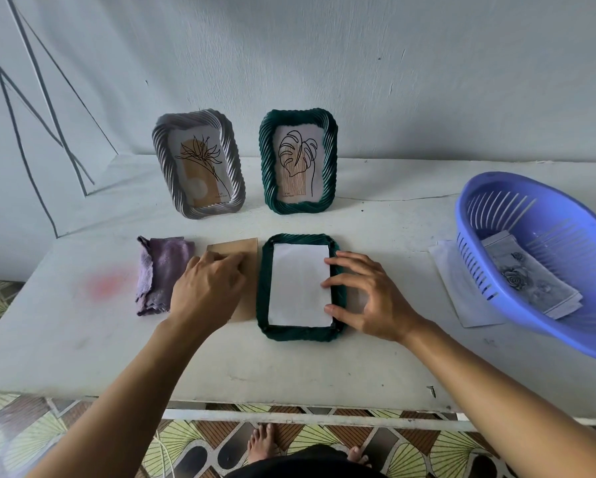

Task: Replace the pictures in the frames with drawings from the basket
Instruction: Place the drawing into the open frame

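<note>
Centre: frame (298, 334) face-down, backing board (248, 246) off; left hand (208, 288) flat on it, fingers together; right hand (376, 298) spread, fingertips touching paper (296, 284). Next, probably: refit board.

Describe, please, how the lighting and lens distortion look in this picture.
Head view: soft, even light with only faint shadows beside the right hand; no obvious glare on the upright green frame; wide-angle lens stretches the basket at the right edge.
</note>
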